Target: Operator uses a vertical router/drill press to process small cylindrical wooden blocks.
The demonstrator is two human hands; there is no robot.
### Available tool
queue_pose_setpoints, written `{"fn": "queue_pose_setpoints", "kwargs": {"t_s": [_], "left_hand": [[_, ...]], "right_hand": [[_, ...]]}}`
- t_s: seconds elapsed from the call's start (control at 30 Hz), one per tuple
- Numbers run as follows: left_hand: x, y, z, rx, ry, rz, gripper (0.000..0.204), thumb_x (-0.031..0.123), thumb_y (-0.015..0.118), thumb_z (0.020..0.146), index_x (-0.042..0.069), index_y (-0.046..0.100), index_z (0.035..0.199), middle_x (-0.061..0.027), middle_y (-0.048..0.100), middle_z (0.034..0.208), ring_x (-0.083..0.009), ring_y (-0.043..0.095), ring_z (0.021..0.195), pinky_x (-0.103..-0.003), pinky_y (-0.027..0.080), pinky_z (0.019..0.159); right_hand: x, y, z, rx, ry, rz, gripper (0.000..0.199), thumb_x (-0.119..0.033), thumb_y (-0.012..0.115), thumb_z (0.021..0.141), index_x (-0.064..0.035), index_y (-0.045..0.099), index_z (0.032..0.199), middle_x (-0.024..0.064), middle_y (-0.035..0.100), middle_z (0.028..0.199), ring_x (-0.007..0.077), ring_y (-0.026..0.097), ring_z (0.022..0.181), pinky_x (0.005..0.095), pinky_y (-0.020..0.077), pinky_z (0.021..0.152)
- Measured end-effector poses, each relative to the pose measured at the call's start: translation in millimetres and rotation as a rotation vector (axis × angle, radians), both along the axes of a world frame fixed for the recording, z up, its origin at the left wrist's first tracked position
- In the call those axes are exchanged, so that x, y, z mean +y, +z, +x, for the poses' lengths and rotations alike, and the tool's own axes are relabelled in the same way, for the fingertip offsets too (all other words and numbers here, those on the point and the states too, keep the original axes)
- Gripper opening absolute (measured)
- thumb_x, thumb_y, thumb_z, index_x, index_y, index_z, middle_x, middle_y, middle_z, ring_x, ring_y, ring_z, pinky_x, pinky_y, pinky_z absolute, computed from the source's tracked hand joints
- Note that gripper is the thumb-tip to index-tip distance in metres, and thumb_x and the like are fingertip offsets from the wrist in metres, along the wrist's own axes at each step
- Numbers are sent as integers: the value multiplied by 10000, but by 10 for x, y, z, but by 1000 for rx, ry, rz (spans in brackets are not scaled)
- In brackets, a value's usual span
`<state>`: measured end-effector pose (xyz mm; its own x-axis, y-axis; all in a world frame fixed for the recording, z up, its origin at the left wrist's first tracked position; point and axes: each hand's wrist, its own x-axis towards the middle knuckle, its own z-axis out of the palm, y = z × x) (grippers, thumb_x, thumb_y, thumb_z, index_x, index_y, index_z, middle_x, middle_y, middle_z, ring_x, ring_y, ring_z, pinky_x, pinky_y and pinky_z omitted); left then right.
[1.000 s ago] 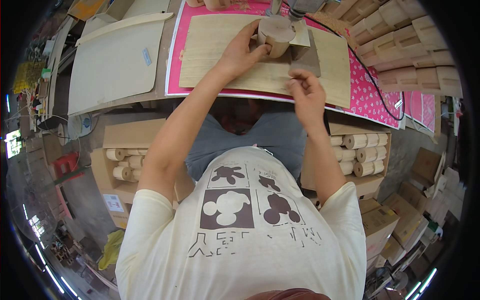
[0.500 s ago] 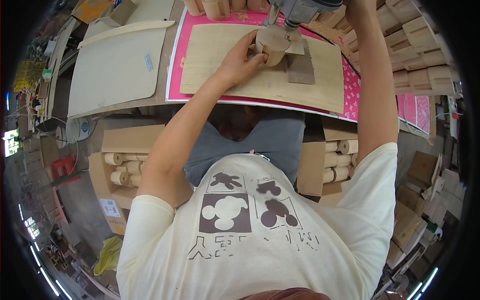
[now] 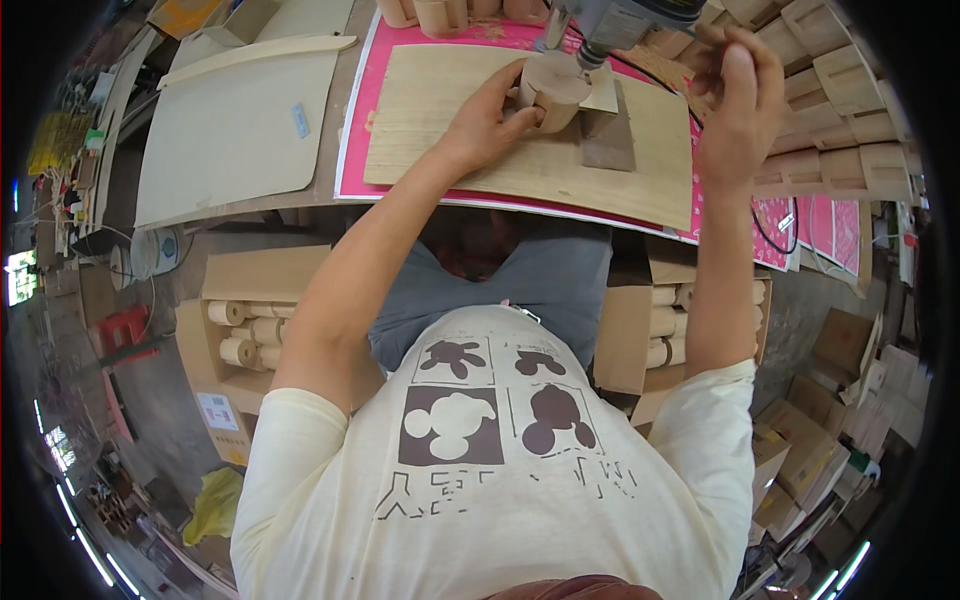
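Cylinder of wood (image 3: pixel 557 84), one, stands at the frame's upper centre, long axis upright, round end facing up. We find one left hand (image 3: pixel 489 124) gripping its left side; one right hand (image 3: pixel 738 108), upper right, curls near one drill head (image 3: pixel 632 22), its grip we cannot tell.

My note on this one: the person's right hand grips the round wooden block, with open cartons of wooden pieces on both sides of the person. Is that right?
Not quite: the head view shows the left hand gripping the round wooden block; the right hand is apart from it.
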<state>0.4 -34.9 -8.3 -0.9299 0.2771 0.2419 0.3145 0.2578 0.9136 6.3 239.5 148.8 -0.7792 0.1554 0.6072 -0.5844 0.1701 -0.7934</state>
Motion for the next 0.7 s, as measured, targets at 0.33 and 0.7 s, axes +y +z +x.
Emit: {"fn": "queue_pose_setpoints", "kwargs": {"t_s": [0.33,0.7], "left_hand": [[22,2,13,0,12,-17,768,127,809,1068,37,438,1734,-121,727,1375,-180,722,1082,-356,591,999],[61,63,-1,-89,-45,28,755,90,778,1088,35,411,1747,-168,689,1500,-199,761,1155,-358,597,1032]], "right_hand": [[-276,112,-174,209,-166,85,288,-265,578,1209,-42,704,1343,41,723,1173,100,656,890,274,496,728],[52,447,-807,-254,-17,-78,357,-401,657,1161,-100,778,1310,-57,693,933,66,590,748,253,427,617]]}}
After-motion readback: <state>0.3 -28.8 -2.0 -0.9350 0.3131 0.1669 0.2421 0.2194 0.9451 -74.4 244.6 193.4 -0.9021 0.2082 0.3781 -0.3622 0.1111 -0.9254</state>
